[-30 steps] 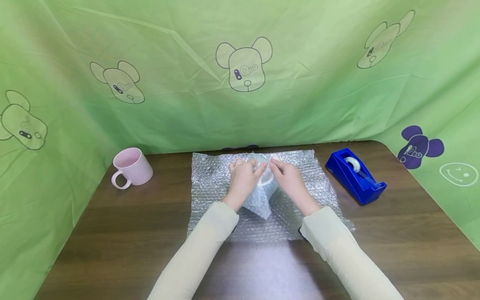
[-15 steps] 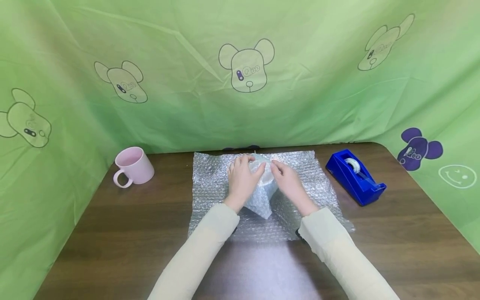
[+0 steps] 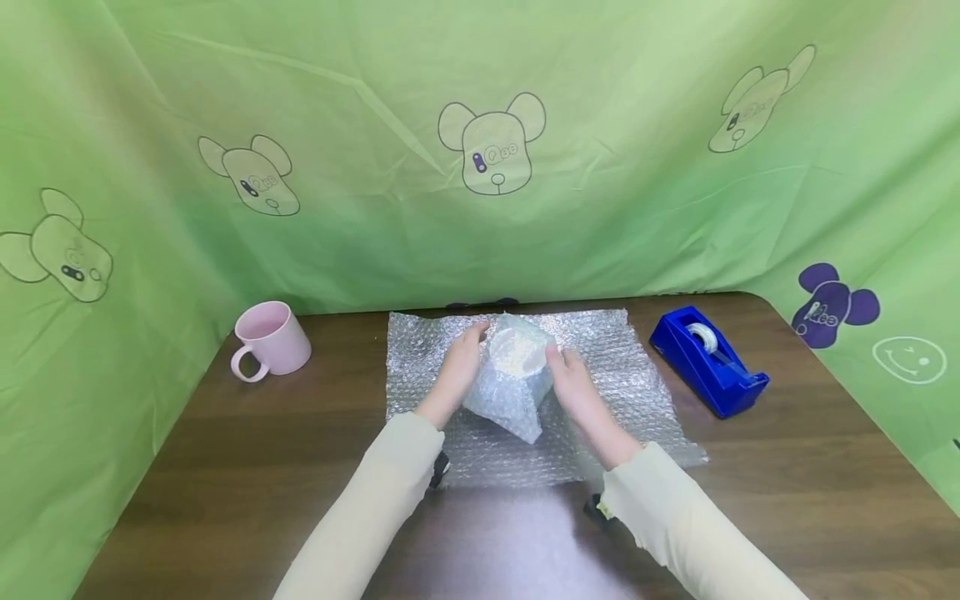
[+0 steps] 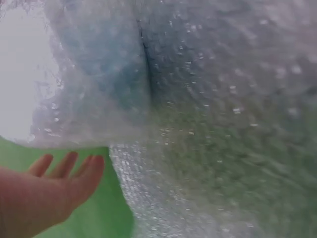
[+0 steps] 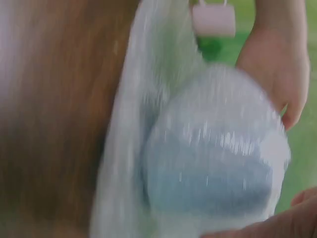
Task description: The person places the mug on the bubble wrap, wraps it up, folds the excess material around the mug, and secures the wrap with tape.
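A bubble-wrapped bundle (image 3: pixel 504 375), pale blue showing through the plastic, sits on a flat sheet of bubble wrap (image 3: pixel 622 392). What is inside cannot be made out. In the head view my left hand (image 3: pixel 457 367) is at the bundle's left side. The left wrist view has that hand (image 4: pixel 54 193) with loosely extended fingers just off the wrapped surface. On the bundle's other side, my right hand (image 3: pixel 576 387) has its thumb against the edge. Its fingers are partly hidden, and in the right wrist view only part of the hand (image 5: pixel 277 223) shows.
A pink mug (image 3: pixel 276 340) stands at the table's back left. At the right is a blue tape dispenser (image 3: pixel 701 362) with a roll of clear tape (image 3: pixel 703 336). Green printed cloth (image 3: pixel 360 242) encloses the wooden table (image 3: pixel 285 467).
Both hands worked close together on top of the bundle earlier. They have since drawn apart to its left and right sides, leaving its top uncovered. The bundle stays in about the same place.
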The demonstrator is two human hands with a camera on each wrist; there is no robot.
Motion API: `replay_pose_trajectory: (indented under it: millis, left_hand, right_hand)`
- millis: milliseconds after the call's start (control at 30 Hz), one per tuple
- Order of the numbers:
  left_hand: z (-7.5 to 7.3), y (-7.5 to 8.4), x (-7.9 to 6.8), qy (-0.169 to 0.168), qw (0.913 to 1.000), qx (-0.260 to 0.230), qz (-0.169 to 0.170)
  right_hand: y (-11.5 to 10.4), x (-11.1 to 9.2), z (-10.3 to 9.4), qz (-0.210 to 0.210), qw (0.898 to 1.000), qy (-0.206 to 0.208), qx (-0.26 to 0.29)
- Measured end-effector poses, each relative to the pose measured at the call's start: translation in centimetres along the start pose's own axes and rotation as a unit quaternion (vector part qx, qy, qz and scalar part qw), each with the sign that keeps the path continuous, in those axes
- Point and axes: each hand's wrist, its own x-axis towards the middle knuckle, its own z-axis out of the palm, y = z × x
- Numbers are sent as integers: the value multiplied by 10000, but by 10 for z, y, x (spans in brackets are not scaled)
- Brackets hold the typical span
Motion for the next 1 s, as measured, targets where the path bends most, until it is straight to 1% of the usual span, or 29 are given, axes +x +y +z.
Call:
replay_pose_trajectory:
  millis: [67,133,167,233,333,400,500,600,667,833,1000]
  left_hand:
    - [-1,-5,0,-254,9996,-108,-51]
    - [0,-10,0,-469,9986,-222,-126]
    - [1,-12,0,-549,9981,-245,-105]
    - [4,-16,-1,-673,9973,-306,-43]
    - [8,-20,-2,-756,9960,-482,37]
    - [10,-22,-4,-750,9955,-576,83]
    - [12,-22,-5,-645,9956,-654,158]
    - [11,-21,-6,-503,9964,-643,216]
    - [11,-21,-7,-485,9965,-619,283]
    - [11,-20,-9,-449,9978,-412,276]
    - [11,-20,-10,-359,9985,-372,173]
  right_hand:
    - [0,-4,6,73,9993,36,362]
    - [2,-7,13,139,9979,73,633]
    - [3,-7,17,132,9972,132,724]
    - [5,-7,23,100,9957,245,893]
    - [6,-6,32,78,9934,390,1074]
    - [7,-5,36,47,9923,441,1159]
    - [6,-4,39,-21,9919,445,1192]
    - [5,-3,41,-84,9914,431,1232]
    - [4,-3,42,-118,9911,441,1251]
    - [2,-1,46,-157,9904,524,1270]
    - [0,1,47,16,9913,496,1221]
